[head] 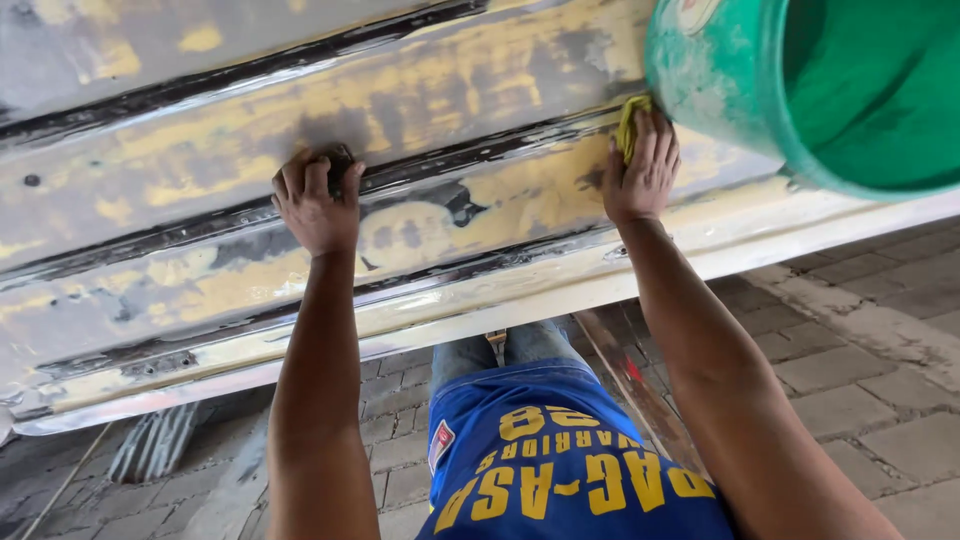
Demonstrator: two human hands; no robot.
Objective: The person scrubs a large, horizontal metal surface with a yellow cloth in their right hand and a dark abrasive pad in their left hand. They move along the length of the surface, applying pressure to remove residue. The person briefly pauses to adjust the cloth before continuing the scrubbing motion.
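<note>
A long ribbed metal panel (200, 170), wet and patched with yellow and grey filler, runs across the view. My left hand (318, 205) presses a dark sanding piece (340, 160) against a groove of the panel; the piece is mostly hidden under my fingers. My right hand (642, 170) lies flat on the panel further right, holding a folded yellow cloth (628, 122) against the surface. A green plastic bucket (850, 90) sits at the top right, just beside my right hand.
Below the panel lies grey brick paving (860, 370). A rusty metal bar (630, 370) slants beneath the panel's lower edge. A corrugated sheet scrap (150, 445) lies on the ground at the lower left. My blue shirt fills the bottom centre.
</note>
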